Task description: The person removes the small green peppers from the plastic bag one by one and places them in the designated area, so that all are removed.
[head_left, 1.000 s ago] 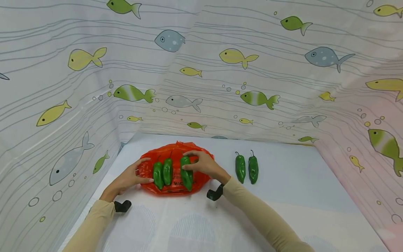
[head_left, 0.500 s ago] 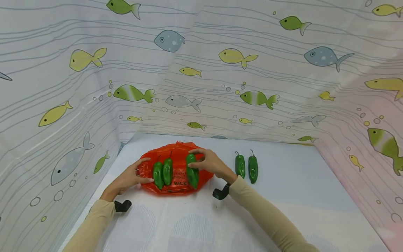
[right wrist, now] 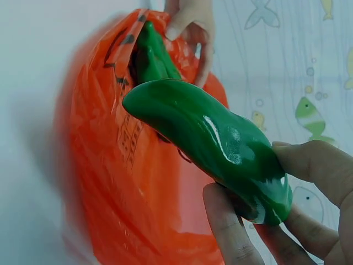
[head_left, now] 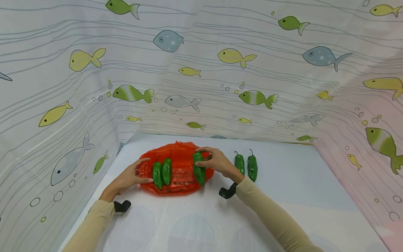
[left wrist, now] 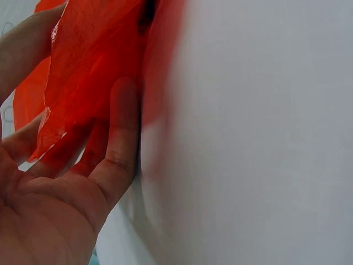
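My right hand pinches a glossy green pepper between thumb and fingers over the right part of a red plastic bag. In the right wrist view this pepper shows close up, tip pointing to the upper left. My left hand holds the bag's left end; in the left wrist view its fingers show partly through the thin red film. Beside its thumb, two more green peppers, a left one and a right one, lie side by side at the bag, stems pointing away.
Two further green peppers, one partly behind my right forearm and one beside it, lie on the white table right of the bag. A fish-patterned sheet encloses the back and sides.
My right hand has moved to the right with the green pepper, from near the bag's middle to its right part, uncovering more printed letters. My left hand stays at the bag's left end.
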The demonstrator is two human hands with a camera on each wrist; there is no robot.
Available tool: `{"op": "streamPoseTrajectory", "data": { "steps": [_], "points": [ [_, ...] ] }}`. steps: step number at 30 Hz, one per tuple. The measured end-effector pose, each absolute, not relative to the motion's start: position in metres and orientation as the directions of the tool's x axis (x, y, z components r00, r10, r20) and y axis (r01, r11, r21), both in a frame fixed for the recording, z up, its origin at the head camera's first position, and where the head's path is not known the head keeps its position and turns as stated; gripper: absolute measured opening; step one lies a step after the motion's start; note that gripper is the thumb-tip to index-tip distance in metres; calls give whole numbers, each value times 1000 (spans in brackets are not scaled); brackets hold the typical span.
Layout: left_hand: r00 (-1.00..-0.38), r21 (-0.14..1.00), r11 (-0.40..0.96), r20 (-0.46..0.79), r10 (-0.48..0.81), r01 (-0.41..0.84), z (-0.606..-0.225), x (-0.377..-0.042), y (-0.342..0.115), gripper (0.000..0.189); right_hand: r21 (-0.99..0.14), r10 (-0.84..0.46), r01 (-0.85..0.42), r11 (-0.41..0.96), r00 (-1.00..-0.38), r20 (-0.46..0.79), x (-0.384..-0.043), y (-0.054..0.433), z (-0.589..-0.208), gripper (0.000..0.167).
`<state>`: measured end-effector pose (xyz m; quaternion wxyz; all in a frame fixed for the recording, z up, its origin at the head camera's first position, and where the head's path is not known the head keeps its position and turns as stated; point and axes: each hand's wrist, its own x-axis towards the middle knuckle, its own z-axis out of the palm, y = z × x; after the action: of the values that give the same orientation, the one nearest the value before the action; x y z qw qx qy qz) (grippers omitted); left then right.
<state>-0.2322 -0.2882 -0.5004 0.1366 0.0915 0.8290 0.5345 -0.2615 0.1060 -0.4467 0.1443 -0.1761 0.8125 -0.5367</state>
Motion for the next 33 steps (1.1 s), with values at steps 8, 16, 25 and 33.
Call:
{"op": "streamPoseTrajectory", "data": {
  "steps": [8, 16, 25, 33],
  "points": [
    [-946, 910, 414, -132, 294, 2, -503, -232, -289, 98, -918, -403, -117, 380, -914, -50, -262, 123, -448, 59],
    [-946, 910, 415, -128, 298, 8, -504, -234, -290, 97, -913, -360, -89, 399, -931, -66, -265, 141, -451, 56],
    [-946, 901, 433, -134, 295, 8, -504, -235, -289, 97, -929, -338, -37, 368, -936, -97, -264, 165, -453, 63],
    [-945, 900, 435, -131, 299, 13, -504, -235, -290, 97, -927, -307, -24, 374, -946, -99, -266, 191, -452, 63]
  ]
}}
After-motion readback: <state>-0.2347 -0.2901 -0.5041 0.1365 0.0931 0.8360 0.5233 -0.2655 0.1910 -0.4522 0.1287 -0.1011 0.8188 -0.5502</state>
